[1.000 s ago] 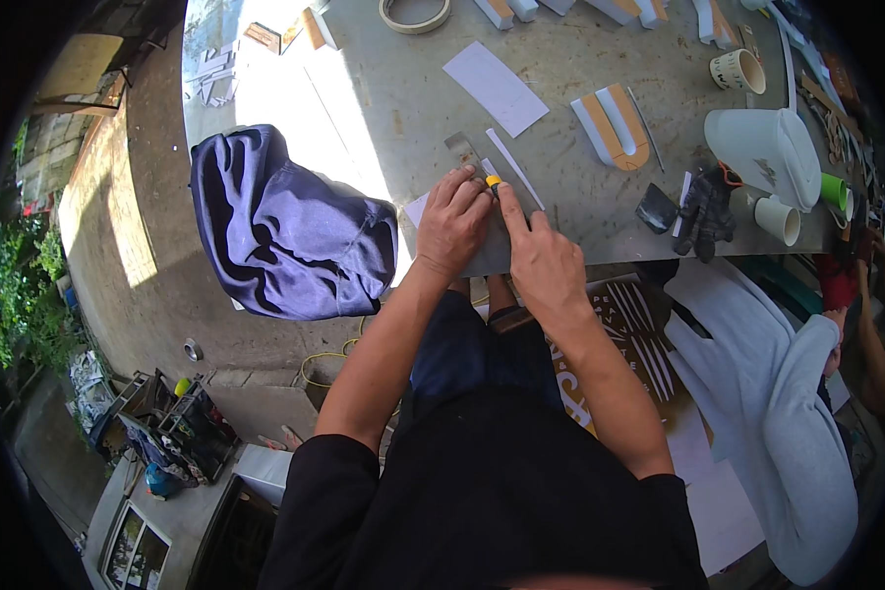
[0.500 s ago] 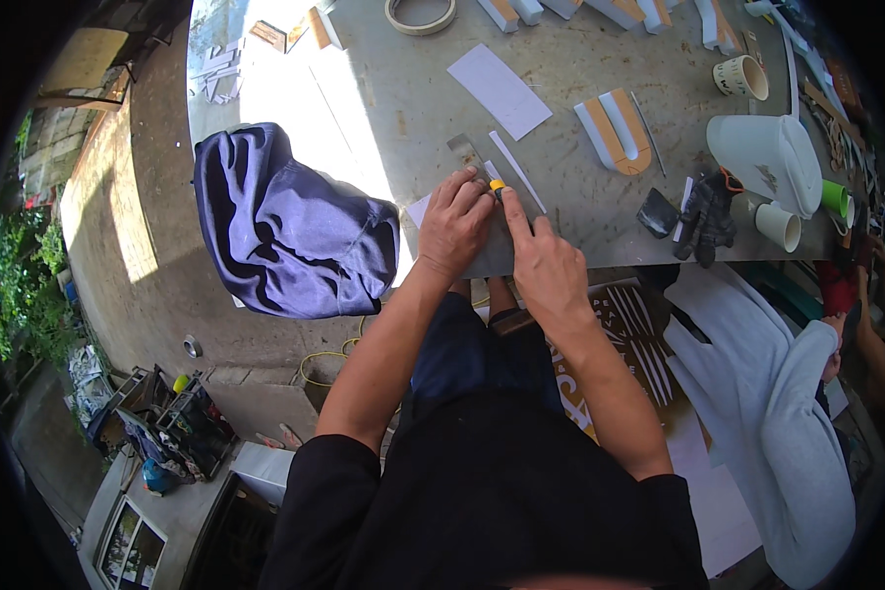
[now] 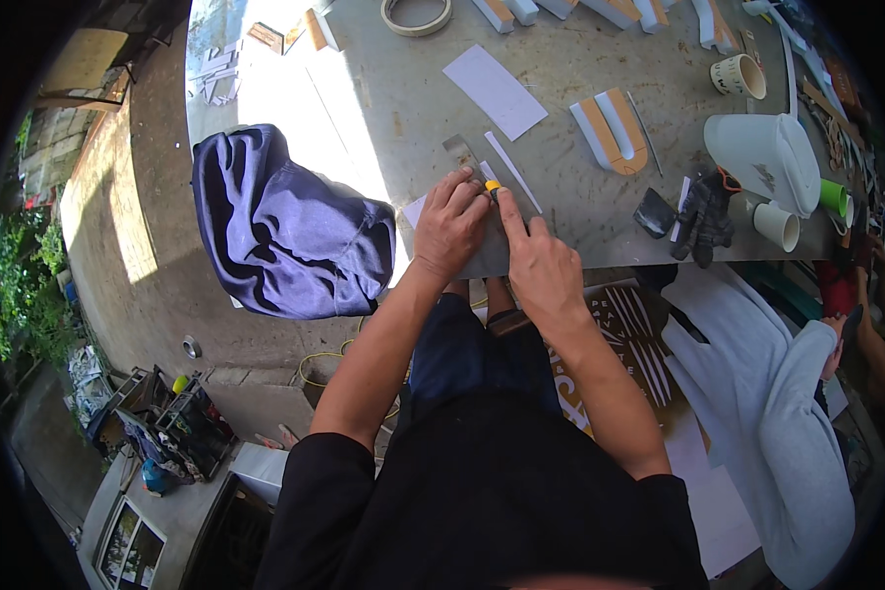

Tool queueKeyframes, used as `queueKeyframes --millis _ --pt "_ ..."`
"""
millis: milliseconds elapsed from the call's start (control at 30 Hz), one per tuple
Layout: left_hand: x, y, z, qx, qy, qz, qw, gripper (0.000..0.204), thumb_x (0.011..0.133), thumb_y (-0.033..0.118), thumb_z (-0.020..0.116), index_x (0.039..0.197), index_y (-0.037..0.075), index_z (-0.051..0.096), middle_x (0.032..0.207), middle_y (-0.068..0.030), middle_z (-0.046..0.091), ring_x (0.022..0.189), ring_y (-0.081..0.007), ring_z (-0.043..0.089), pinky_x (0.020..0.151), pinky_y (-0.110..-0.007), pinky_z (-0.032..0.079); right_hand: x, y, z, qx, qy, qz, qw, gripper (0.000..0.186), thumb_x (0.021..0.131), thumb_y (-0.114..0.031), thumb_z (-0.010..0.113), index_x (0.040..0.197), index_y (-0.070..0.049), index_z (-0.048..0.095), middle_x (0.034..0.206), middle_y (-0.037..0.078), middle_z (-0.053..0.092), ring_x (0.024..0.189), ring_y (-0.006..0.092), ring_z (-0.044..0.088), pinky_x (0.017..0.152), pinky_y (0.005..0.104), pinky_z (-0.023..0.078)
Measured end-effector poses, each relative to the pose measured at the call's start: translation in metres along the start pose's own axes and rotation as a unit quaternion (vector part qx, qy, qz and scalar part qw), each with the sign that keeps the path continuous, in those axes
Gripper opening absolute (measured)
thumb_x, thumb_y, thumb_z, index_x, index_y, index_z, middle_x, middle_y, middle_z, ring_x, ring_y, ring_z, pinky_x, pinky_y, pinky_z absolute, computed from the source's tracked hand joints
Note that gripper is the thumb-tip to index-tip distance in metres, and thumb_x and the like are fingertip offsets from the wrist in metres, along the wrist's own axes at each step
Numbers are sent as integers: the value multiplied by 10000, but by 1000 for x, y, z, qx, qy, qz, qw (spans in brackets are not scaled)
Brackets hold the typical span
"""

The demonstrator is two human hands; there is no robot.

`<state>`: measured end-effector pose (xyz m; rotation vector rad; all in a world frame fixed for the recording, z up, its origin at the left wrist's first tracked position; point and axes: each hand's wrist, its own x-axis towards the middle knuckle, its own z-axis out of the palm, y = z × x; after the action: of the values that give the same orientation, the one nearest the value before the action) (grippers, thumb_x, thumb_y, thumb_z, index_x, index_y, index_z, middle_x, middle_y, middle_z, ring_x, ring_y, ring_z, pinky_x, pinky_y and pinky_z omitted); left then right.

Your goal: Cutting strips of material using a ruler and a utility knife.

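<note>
Near the table's front edge, my left hand (image 3: 449, 226) presses down with its fingers together on a flat metal strip like a ruler (image 3: 457, 150), whose far end sticks out past the fingertips. Under and beside that hand lies a white sheet piece (image 3: 414, 209). My right hand (image 3: 546, 270) is closed on a yellow-tipped cutter knife (image 3: 493, 185), index finger stretched along it, close to my left fingertips. The blade is too small to make out. A narrow white strip (image 3: 513, 172) lies just beyond the knife.
On the metal table (image 3: 393, 118) are a white rectangle (image 3: 495, 91), a U-shaped foam-and-wood block (image 3: 600, 138), a tape roll (image 3: 416, 15), dark gloves (image 3: 708, 216), a white bucket (image 3: 757, 157) and cups (image 3: 777, 226). Blue cloth (image 3: 290, 226) hangs over the left edge, grey cloth (image 3: 757, 383) at right.
The whole view has shifted slightly, with the table's things a few pixels further left. Both hands keep their grip, and the knife stays beside the metal ruler.
</note>
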<state>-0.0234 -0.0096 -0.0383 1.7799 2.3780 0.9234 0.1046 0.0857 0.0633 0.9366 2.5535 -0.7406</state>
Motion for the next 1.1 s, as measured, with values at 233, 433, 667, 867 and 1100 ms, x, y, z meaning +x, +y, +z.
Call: queueKeyframes --millis 233,433,667,867,1100 --pt "0 2 1 -11 22 -12 1000 190 777 36 787 946 72 709 1060 -74 682 1197 -316 640 980 -434 530 -11 18 19 83 167 -28 982 555 962 -128 645 1478 -52 455 961 163 635 828 340 715 684 438 596" --pt "0 0 3 2 10 -10 1000 157 782 67 764 921 84 695 1061 -62 664 1212 -302 618 985 -437 525 -13 10 23 70 133 -7 989 495 962 -179 672 1409 -44 508 936 147 635 792 317 705 675 429 585" --pt "-2 -2 4 0 4 -12 1000 201 750 42 766 938 70 702 1101 -78 674 1227 -310 615 986 -449 527 -7 10 20 42 106 7 993 558 966 -170 665 1498 -120 503 871 128 617 746 332 672 660 453 549" --pt "0 -1 3 -11 -1 -12 1000 196 749 50 787 924 48 700 1098 -106 677 1216 -326 627 1006 -484 534 -3 7 10 13 86 -8 996 578 964 -122 654 1523 -170 518 786 107 589 675 300 647 622 429 537" --pt "-4 -2 4 -20 -6 -21 1000 188 755 91 806 909 50 706 1093 -101 685 1221 -321 631 1023 -485 536 0 6 2 14 44 -12 999 621 937 -83 671 1532 -151 507 776 101 569 663 295 635 617 431 526"
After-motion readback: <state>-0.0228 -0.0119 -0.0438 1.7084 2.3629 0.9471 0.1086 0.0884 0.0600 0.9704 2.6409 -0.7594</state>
